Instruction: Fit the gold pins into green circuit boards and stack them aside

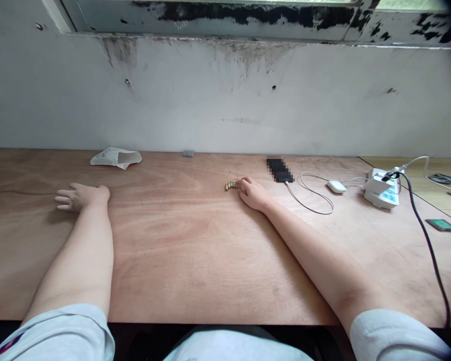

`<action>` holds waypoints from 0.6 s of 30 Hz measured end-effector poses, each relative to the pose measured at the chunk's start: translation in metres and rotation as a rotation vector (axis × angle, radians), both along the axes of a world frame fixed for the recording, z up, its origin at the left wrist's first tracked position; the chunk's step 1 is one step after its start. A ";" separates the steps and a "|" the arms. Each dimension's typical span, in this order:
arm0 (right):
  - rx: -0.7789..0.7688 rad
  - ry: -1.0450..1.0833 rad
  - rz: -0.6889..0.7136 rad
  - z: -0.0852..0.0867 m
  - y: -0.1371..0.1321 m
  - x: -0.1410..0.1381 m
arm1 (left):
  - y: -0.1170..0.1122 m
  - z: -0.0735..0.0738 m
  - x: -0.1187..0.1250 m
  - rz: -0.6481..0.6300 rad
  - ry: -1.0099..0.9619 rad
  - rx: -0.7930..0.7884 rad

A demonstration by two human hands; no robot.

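My right hand (252, 193) rests on the wooden table (180, 240) with its fingers curled around the end of a short string of yellowish beads (230, 186) that sticks out to the left of the fingertips. My left hand (80, 196) lies flat on the table far to the left, fingers stretched out and holding nothing. A crumpled white paper bag (116, 157) lies beyond the left hand, near the wall.
A black phone (280, 169) with a white cable (315, 193) lies right of my right hand. Further right are a small white charger (336, 187), a white power strip (382, 188) with a black cord (428, 240), and a small grey object (188, 153) by the wall.
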State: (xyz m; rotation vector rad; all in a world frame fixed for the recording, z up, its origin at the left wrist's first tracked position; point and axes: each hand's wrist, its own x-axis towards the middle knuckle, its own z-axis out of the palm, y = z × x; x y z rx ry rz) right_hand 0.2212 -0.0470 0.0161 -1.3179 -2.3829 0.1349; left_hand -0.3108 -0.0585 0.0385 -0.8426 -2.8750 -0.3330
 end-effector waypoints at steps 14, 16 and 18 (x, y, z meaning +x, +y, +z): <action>0.000 -0.006 -0.001 0.003 0.000 -0.002 | 0.028 -0.007 0.082 -0.412 0.202 -0.189; 0.002 -0.005 -0.007 0.003 0.000 -0.002 | 0.030 -0.008 0.111 -0.498 0.221 -0.164; 0.009 -0.002 -0.010 0.003 0.000 -0.002 | 0.029 -0.011 0.143 -0.588 0.242 -0.142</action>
